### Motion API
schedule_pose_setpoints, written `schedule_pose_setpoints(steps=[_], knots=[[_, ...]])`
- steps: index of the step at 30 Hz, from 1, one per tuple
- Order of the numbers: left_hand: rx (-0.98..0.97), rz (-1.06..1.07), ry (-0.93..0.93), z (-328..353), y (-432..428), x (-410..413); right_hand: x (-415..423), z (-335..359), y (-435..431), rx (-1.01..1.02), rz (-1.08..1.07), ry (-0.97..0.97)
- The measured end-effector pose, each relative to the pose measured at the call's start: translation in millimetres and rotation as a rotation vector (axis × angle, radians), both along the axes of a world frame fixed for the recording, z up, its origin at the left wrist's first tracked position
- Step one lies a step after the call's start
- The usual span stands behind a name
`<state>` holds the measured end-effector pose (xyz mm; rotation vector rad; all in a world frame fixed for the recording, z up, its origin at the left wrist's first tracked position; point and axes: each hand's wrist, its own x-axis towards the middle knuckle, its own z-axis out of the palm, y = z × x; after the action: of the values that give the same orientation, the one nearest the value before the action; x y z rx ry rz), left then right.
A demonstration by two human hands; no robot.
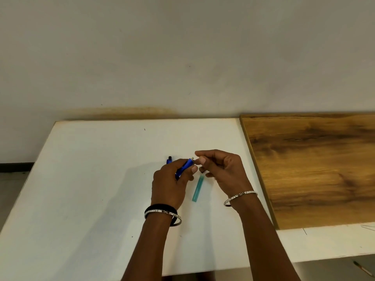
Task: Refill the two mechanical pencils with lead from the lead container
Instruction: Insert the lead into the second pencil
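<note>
My left hand [172, 179] grips a blue mechanical pencil [185, 166], its open top end pointing up and right. A second blue pencil [169, 159] lies on the white table [91, 189] behind that hand, mostly hidden. My right hand [221, 169] pinches its thumb and forefinger right at the held pencil's top end; whatever is between the fingertips is too thin to make out. The teal translucent lead container [197, 188] lies flat on the table between my two hands, below the fingertips.
A brown wooden board [314, 169] lies on the table's right part. A pale wall [182, 57] runs behind the table. The table's front edge is near my forearms. A thin pencil-like object [363, 268] lies on the floor at bottom right.
</note>
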<state>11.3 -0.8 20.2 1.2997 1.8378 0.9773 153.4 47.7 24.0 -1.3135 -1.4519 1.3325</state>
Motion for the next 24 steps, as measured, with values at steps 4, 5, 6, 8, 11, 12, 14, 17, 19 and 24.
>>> schedule_pose_setpoints(steps=[4,5,6,8,11,12,14,17,19,24], knots=[[-0.002,0.045,-0.062,-2,0,0,7,-15,1,0.134,-0.183,-0.462],[-0.004,0.051,-0.076,-2,1,0,8,-19,0,0.169,-0.177,-0.576],[-0.008,0.053,-0.088,-2,1,0,7,-21,0,0.186,-0.145,-0.649],[-0.021,0.055,-0.097,-2,1,2,4,-25,-1,0.197,-0.033,-0.775],[-0.026,0.064,-0.095,-1,1,2,-3,-30,0,0.219,0.086,-0.945],[-0.027,0.067,-0.096,-1,1,2,-4,-30,0,0.226,0.09,-0.971],[-0.034,0.07,-0.096,-1,2,2,-5,-29,0,0.235,0.071,-0.983],[-0.041,0.059,-0.092,-1,1,2,-7,-29,0,0.236,0.044,-0.979],[-0.044,0.045,-0.087,-1,1,3,-8,-29,0,0.234,0.026,-0.98],[-0.042,0.032,-0.082,-2,1,2,-8,-29,2,0.233,0.013,-1.026]])
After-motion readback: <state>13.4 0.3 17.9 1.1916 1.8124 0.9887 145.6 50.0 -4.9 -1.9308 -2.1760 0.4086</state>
